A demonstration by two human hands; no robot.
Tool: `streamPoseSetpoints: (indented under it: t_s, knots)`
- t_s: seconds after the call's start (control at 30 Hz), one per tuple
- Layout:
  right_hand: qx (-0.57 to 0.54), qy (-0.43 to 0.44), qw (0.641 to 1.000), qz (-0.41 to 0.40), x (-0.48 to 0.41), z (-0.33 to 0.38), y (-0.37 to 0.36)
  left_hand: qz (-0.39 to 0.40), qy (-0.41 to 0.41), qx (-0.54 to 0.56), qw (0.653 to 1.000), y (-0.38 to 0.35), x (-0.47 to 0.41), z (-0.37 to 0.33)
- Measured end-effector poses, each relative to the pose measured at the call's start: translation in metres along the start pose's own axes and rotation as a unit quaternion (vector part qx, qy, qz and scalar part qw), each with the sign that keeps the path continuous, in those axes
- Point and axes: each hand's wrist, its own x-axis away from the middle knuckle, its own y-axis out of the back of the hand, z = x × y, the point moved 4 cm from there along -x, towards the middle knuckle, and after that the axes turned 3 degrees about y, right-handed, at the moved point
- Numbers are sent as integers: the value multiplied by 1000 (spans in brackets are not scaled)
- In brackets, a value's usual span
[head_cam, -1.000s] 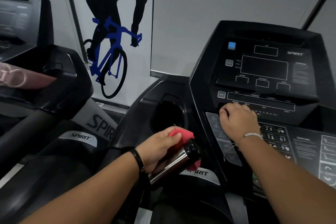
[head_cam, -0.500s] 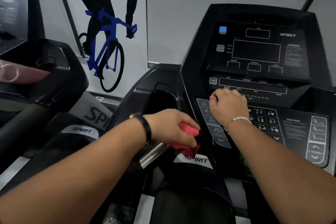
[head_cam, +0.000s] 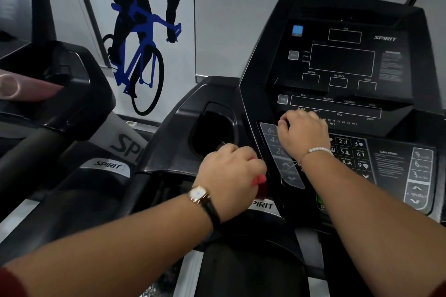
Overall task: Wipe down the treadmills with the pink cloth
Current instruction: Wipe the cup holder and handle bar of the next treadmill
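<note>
Clerk: Where does the cloth lie?

Inspector: The pink cloth (head_cam: 259, 179) is bunched under the left hand (head_cam: 230, 176), which grips it against the left side of the treadmill (head_cam: 337, 19), just below the cup holder (head_cam: 212, 128). The hand hides most of it.

Clerk: And the other hand?

Inspector: The right hand (head_cam: 303, 134) rests as a closed fist on the keypad (head_cam: 352, 154), covering its left keys. A second treadmill (head_cam: 60, 84) stands to the left. A cyclist poster (head_cam: 144, 43) hangs on the wall between them.
</note>
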Motion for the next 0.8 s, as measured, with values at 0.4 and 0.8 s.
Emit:
streamPoseSetpoints:
  t_s: [0.4, 0.8]
  knots:
    - [16, 5, 1000, -11, 0, 3, -2, 129, 422, 432, 786, -32, 75, 91]
    - [27, 6, 1000, -11, -2, 5, -1, -7, 327, 280, 903, -9, 51, 41]
